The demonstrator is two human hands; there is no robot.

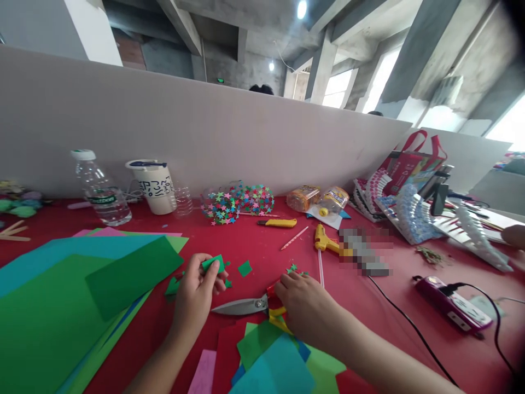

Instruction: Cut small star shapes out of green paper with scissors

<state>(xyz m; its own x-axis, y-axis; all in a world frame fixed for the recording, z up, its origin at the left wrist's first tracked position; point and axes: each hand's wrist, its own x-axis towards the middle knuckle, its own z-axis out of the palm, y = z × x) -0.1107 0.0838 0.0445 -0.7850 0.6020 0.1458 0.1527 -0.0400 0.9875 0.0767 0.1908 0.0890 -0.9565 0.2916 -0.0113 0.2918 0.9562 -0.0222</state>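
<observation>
Our left forearm (174,336) rises from the bottom edge; our left hand (197,284), above the red tabletop (254,241), pinches a small green paper piece (208,264) between thumb and fingers. Our right forearm (369,339) enters from the lower right; our right hand (301,298) lies palm down over the handle end of the scissors (252,305), which point left; we cannot tell whether its fingers grip them

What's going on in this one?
A person is working at a red table. The left hand pinches a small green piece. The right hand is at the handle end of the scissors; whether its grip is closed can't be told. A loose green square lies beyond the blades, and large coloured sheets lie to the left.
</observation>
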